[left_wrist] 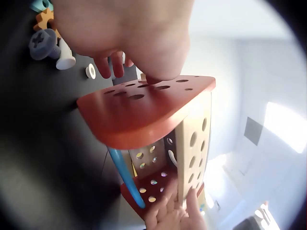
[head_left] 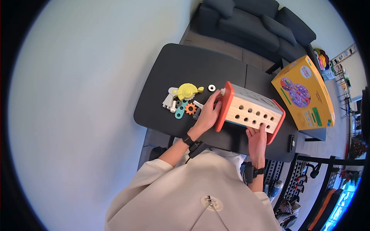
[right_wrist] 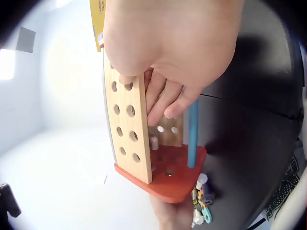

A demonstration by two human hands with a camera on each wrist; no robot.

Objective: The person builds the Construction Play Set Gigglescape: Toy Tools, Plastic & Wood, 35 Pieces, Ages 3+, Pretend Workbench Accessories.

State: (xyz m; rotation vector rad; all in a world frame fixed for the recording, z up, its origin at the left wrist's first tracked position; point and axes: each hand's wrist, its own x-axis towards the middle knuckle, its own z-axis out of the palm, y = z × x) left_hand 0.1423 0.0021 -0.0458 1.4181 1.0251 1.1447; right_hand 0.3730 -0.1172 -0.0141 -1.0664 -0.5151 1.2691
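A wooden toy toolbox (head_left: 252, 113) with red end panels, hole-studded wooden sides and a blue rod (left_wrist: 125, 177) stands tilted between both hands. My left hand (head_left: 208, 115) lies against the near red end panel (left_wrist: 144, 108), fingers extended, index fingertip right at a white bolt head (head_left: 222, 92). Inside the box, a white bolt shaft (right_wrist: 154, 143) pokes through that panel. My right hand (head_left: 257, 144) grips the lower edge of the wooden side panel (right_wrist: 125, 120), thumb on the outer face and fingers curled inside.
Left of the toolbox lie a yellow toy piece (head_left: 187, 91), an orange gear (head_left: 190, 109), a teal strip (head_left: 180, 111), a white ring (head_left: 211, 88) and several bolts. A yellow cardboard box (head_left: 304, 96) stands at the right on the dark table (head_left: 192, 61). Beyond is a grey sofa (head_left: 246, 30).
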